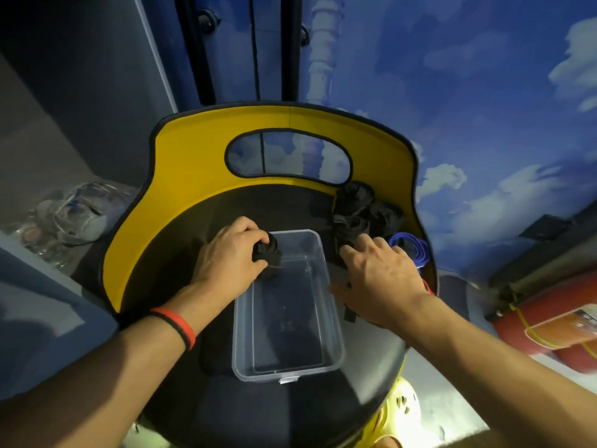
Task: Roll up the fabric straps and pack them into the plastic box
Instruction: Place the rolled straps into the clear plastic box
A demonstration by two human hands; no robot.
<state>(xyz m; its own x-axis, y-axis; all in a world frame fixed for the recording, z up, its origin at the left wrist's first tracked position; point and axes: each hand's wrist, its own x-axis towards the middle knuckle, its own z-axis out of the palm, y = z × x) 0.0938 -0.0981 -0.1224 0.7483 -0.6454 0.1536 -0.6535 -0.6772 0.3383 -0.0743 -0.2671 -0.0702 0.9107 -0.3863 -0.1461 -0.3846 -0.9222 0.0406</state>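
Black-seated, yellow-backed chair carries a clear rectangular plastic box. Left hand clutches a rolled black fabric strap at the box's far-left corner; right hand touches the loose black strap pile beside the box, grip unclear.

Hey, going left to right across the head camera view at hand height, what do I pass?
Clutter of plastic bags → left hand gripping a rolled black strap → clear plastic box → right hand → red cylinder. The black strap pile and blue strap overlap the right hand, so they are left out.
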